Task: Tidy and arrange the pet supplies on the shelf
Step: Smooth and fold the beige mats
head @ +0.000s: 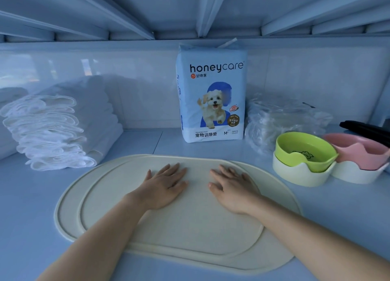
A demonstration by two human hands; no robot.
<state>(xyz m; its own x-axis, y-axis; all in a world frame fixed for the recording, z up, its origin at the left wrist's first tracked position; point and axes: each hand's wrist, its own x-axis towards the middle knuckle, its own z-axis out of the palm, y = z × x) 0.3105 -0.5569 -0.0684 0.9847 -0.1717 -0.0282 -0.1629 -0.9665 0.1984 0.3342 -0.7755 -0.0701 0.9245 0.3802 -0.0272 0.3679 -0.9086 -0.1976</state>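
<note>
With left hand point(163, 187) and right hand point(233, 189) laid flat, fingers straight, gripping nothing, on the upper mat point(109, 196) stacked askew over a lower mat point(282, 198) at the shelf point(31, 206) front: probably light, floppy, grippy; best pinched at opposite rims.

Over the mat point(101, 196), the left arm point(101, 234) and right arm point(306, 232) are bare. The left hand point(162, 187) and right hand point(232, 190) are bare too, with slim fingers and short, plain nails.
</note>
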